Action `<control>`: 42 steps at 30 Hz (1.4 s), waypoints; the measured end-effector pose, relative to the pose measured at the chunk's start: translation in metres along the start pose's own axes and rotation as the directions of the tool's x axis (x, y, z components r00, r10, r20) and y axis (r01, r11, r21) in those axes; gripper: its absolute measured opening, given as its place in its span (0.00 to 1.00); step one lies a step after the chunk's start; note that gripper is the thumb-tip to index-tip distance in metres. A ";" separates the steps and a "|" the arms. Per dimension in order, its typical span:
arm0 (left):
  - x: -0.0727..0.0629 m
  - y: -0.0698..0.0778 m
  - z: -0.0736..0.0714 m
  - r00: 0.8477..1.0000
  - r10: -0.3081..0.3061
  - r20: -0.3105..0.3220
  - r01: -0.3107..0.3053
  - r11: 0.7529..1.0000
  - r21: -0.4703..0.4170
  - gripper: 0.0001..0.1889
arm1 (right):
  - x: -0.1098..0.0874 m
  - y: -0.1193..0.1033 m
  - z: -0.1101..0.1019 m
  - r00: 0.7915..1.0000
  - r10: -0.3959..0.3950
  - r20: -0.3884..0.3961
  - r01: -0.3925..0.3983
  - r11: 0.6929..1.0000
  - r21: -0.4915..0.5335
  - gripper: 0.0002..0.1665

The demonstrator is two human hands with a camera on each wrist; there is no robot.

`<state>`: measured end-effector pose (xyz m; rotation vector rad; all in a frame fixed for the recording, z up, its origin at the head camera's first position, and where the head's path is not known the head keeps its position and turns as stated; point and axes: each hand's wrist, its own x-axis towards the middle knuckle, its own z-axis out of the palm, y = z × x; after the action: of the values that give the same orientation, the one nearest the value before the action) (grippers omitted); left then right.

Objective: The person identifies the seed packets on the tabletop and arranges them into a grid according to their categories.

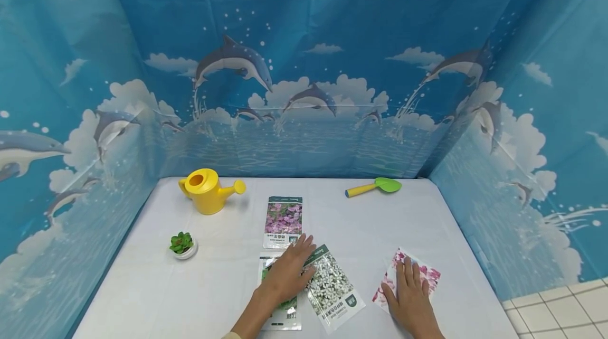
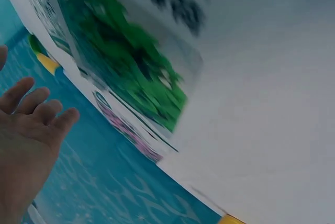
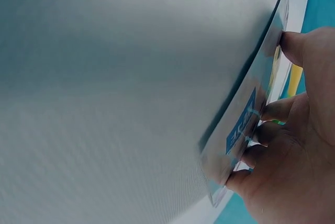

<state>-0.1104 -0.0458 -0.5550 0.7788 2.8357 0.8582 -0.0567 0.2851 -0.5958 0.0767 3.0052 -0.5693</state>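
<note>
"Nearest us, that's the right hand [image 1: 409, 297], its fingers straight on a glossy packet printed with pink petals [image 1: 430, 277]?"

"Yes, at the right of the white-covered table [image 1: 214, 291]. What about the left hand [image 1: 288, 271]?"

"Fingers outstretched over a green-leaf picture packet [image 1: 288, 317], thumb over a slanted packet of white flowers [image 1: 330, 285]. Whether it touches them, I can't tell."

"And just beyond its fingertips?"

"One upright rectangular packet with purple-pink blooms [image 1: 284, 216]. Farther back stand a yellow plastic watering can [image 1: 208, 197] and a green-bladed, yellow-handled trowel lying flat [image 1: 373, 187]."
</note>
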 end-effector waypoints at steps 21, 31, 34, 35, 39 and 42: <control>-0.010 0.049 0.050 0.991 0.081 0.111 -0.121 0.893 0.432 0.37 | 0.004 0.002 0.001 1.000 -0.020 -0.007 0.020 1.000 0.008 0.52; -0.007 0.052 0.052 0.965 0.081 0.249 -0.149 0.951 0.270 0.37 | 0.004 0.001 0.002 0.999 -0.034 -0.029 0.034 0.999 -0.011 0.51; -0.007 0.051 0.052 0.961 0.119 0.251 -0.188 0.943 0.275 0.36 | 0.003 0.002 0.002 0.998 -0.043 -0.038 0.043 0.999 -0.002 0.51; -0.007 0.050 0.052 0.959 0.138 0.246 -0.207 0.937 0.282 0.35 | 0.004 0.002 0.003 0.998 -0.045 -0.041 0.045 0.999 0.001 0.50; -0.006 0.048 0.054 0.952 0.212 0.219 -0.273 0.913 0.304 0.31 | 0.004 0.003 0.004 0.998 -0.043 -0.035 0.043 0.999 0.000 0.51; -0.005 0.047 0.055 0.946 0.248 0.211 -0.305 0.901 0.308 0.28 | 0.005 0.004 0.005 0.999 -0.036 -0.026 0.036 0.999 0.007 0.51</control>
<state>-0.0728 0.0126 -0.5761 1.2579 2.7924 0.3036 -0.0608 0.2873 -0.6019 0.0305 3.0354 -0.5870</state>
